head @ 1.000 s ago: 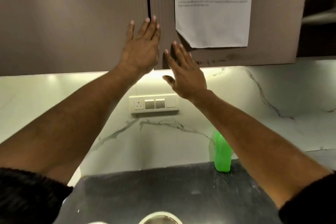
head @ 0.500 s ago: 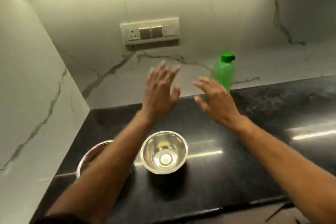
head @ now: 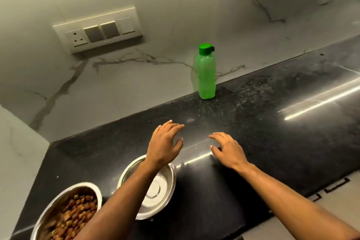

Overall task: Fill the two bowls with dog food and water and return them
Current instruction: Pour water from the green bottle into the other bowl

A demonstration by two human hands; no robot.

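- Steel bowl with dog food [head: 66,214] sits at the counter's front-left corner, brown kibble showing inside, so 1 of the 2 fills looks done
- Second steel bowl [head: 155,191] stands just to its right near the front edge, partly under the left forearm; it looks empty and dry
- Green water bottle [head: 206,73] stands upright against the marble backsplash at the back edge of the black counter [head: 272,142], cap on, well apart from both hands
- Left hand [head: 165,144] hovers beyond the empty bowl, fingers spread and relaxed, holding nothing
- Right hand [head: 228,148] hovers beside it over bare counter, fingers also loose and empty
- Change: 1 second ago both hands were pressed flat to the overhead cupboard doors; half a second ago they were dropping, and now they are low over the counter with the view tilted down
- Meaning, as a judgement: the cupboard step is over, and the hands are heading toward the bottle to pour water into bowl 2
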